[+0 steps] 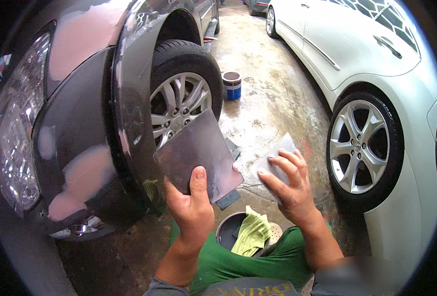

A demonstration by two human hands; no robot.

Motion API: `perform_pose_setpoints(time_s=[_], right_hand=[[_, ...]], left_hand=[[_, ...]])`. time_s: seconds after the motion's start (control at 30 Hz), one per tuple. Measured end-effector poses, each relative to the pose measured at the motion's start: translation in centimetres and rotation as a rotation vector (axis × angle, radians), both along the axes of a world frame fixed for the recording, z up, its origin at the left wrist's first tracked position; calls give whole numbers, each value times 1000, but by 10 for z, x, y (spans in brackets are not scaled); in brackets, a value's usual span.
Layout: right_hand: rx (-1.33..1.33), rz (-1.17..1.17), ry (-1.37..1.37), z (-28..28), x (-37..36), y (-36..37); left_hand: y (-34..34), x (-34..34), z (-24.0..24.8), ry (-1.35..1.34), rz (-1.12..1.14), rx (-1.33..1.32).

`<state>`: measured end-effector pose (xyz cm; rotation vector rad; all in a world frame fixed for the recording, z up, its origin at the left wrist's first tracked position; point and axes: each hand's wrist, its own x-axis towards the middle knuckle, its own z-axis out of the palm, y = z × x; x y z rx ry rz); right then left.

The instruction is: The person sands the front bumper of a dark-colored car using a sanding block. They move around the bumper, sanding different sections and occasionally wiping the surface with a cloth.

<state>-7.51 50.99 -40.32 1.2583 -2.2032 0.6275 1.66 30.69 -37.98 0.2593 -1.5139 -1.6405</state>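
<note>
You hold the plate (198, 153), a dark, flat square, in your left hand (192, 209). Your left thumb lies along its upper face, pointing away from you, and the fingers are closed beneath it, mostly hidden. The plate is tilted, with a pinkish-grey smear toward its lower right. A small pale spot sits at its right edge; whether it is a fingertip or paste, you cannot tell from here.

Your right hand (295, 191) grips the spreader (267, 160), a thin, whitish, flat piece. Its fingers are bent and a little spread over the near face; the thumb is out of sight. The spreader is just beside the plate, on its right, with a gap between the two.

To your left stands a dark car (77, 116) with pink patches (90, 177) on its bodywork. Its front wheel (181, 103) shows behind the plate. To your right is a white car (346, 49), its silver-spoked wheel (359, 145) facing you.

Below your hands, near your green trousers (250, 269), is a dark bucket (224, 233) with a lime cloth (252, 233) hanging over its rim. A dark block (228, 200) lies on the floor (260, 54) beyond the bucket. Farther off, beside the dark car's wheel, stands a blue-banded tin (231, 88).
</note>
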Motion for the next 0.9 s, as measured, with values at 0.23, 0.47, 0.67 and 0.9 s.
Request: perform_pose_setpoints(time_s=[0.23,0.47,0.67,0.9], right_hand=[[106,147,-167,-8,16,-17],[-307,78,-711,-34,-11,-7],[-46,-94,24,31,-8,-32],[148,364,441,165,71,-203]], left_hand=[[6,-1,-12,2,140,-271],[-15,23,-39,-217,82,-273],[3,30,-185,-524,-236,-255],[23,48,-254,-586,-387,-182]])
